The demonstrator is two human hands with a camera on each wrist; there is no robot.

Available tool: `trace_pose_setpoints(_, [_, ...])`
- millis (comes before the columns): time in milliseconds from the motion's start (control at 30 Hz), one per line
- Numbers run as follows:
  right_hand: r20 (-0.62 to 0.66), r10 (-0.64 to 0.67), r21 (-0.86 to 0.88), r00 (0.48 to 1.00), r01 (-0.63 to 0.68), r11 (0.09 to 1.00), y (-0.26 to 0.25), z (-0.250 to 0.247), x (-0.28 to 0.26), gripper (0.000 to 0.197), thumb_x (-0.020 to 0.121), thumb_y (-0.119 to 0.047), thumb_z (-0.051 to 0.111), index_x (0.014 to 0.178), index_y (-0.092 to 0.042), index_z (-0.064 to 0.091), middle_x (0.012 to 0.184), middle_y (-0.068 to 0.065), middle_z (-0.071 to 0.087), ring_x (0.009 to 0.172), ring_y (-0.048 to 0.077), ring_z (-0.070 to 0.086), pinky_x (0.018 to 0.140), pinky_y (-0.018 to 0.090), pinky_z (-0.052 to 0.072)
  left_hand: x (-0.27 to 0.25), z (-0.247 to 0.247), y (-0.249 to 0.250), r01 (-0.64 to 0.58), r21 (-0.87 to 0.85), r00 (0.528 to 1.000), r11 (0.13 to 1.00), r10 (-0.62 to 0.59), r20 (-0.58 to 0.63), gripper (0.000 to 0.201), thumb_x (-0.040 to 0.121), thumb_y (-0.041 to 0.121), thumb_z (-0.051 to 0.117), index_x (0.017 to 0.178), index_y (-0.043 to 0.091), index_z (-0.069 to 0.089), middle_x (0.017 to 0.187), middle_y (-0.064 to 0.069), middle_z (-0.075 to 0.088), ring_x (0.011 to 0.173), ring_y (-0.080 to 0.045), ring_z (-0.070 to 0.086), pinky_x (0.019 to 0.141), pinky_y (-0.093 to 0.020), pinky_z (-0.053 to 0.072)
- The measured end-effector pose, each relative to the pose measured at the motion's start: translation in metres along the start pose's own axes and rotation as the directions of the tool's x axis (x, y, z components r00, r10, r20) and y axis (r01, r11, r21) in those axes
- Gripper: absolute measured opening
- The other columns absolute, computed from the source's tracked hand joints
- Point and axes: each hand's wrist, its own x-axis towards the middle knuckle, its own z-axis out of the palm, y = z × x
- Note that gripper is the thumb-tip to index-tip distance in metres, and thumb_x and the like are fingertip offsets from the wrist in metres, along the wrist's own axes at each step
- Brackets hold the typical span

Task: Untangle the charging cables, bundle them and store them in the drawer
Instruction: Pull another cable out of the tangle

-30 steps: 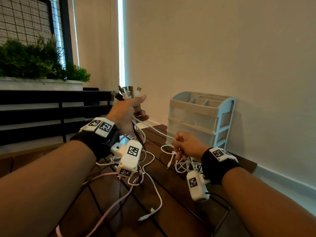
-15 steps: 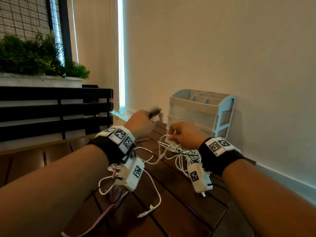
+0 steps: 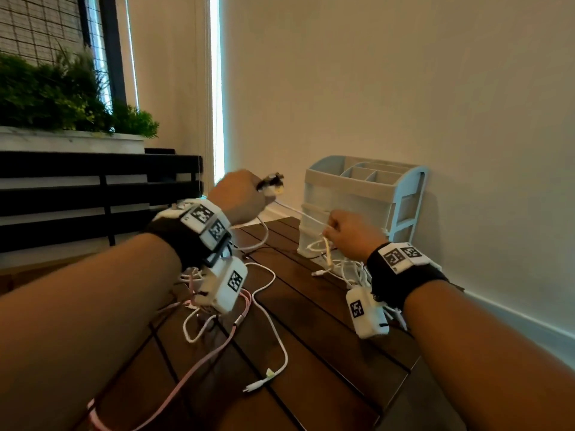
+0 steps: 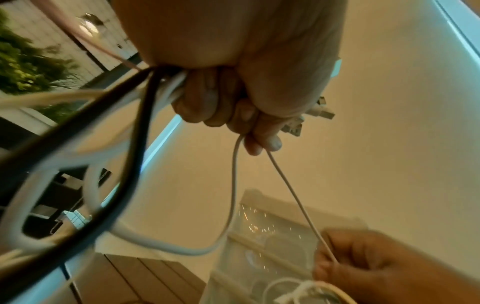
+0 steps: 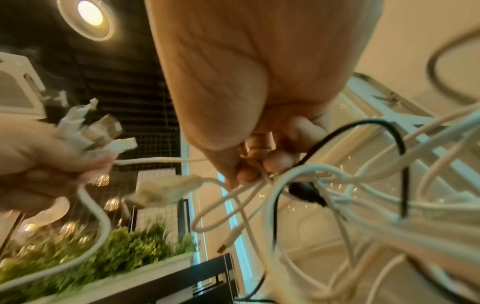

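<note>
While the left hand (image 3: 241, 199) fists the plug ends (image 3: 272, 185), the right hand's (image 3: 353, 233) grip pinches a taut white cable (image 3: 300, 213).

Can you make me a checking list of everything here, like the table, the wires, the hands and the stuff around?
Surface: dark brown slatted table, cables lying across it.
Job's things: charging cables, still tangled; pale drawer organizer at the wall, drawers closed.
Clutter: nothing seen.
Grippers: left hand fisted round a bunch of plug ends; right hand pinches a thin white cable.
Cables: that thin white cable runs straight from hand to hand; white loops hang under the right hand; a pink cable trails toward the near edge; a black cable runs through the left fist.
Surroundings: beige wall, green plants in a planter, black slatted rail.
</note>
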Motion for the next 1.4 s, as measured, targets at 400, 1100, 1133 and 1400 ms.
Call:
trace_pose_setpoints(400, [0.011, -0.008, 0.35, 1.0, 0.003, 0.937, -0.014, -0.014, 0.0, 0.017, 0.093, -0.011, 0.055, 0.077, -0.015, 0.057, 0.076, 0.009, 0.069, 0.065, 0.02, 0.061, 0.066, 0.042, 0.055, -0.001, -0.022, -0.028, 0.113, 0.32, 0.986, 0.941, -0.067, -0.153, 0.017, 0.087, 0.019, 0.057, 0.096, 0.012, 0.07, 0.077, -0.004, 0.061, 0.072, -0.026, 0.058, 0.062, -0.031, 0.045])
trace_pose_setpoints(1100, [0.276, 0.164, -0.157, 0.947, -0.124, 0.98, 0.013, 0.011, -0.015, 0.051, 0.085, -0.058, 0.058, 0.092, -0.008, 0.068, 0.088, 0.005, 0.064, 0.084, 0.021, 0.059, 0.069, 0.029, 0.042, -0.002, 0.0, -0.003, 0.055, -0.197, 0.997, 0.979, -0.063, -0.036, 0.022, 0.09, 0.031, 0.065, 0.084, 0.01, 0.069, 0.07, -0.004, 0.059, 0.059, -0.017, 0.049, 0.061, -0.027, 0.038])
trace_pose_setpoints(1133, [0.245, 0.175, -0.147, 0.954, -0.142, 0.979, 0.019, 0.011, -0.016, 0.049, 0.086, -0.057, 0.057, 0.088, -0.009, 0.066, 0.081, 0.004, 0.062, 0.081, 0.02, 0.058, 0.064, 0.027, 0.04, 0.0, -0.005, -0.006, 0.073, -0.228, 0.995, 0.971, -0.086, -0.048, 0.022, 0.09, 0.031, 0.066, 0.081, 0.011, 0.069, 0.069, -0.004, 0.059, 0.057, -0.016, 0.048, 0.06, -0.027, 0.038])
trace_pose_setpoints(1400, [0.295, 0.265, -0.366, 0.918, -0.148, 0.919, 0.016, -0.002, -0.02, 0.05, 0.085, -0.052, 0.062, 0.114, -0.011, 0.065, 0.113, 0.006, 0.065, 0.105, 0.02, 0.059, 0.087, 0.029, 0.046, 0.008, -0.039, -0.011, 0.091, -0.43, 0.961, 0.898, -0.193, -0.199, 0.024, 0.088, 0.028, 0.068, 0.068, 0.016, 0.066, 0.072, 0.0, 0.062, 0.069, -0.018, 0.056, 0.068, -0.028, 0.045])
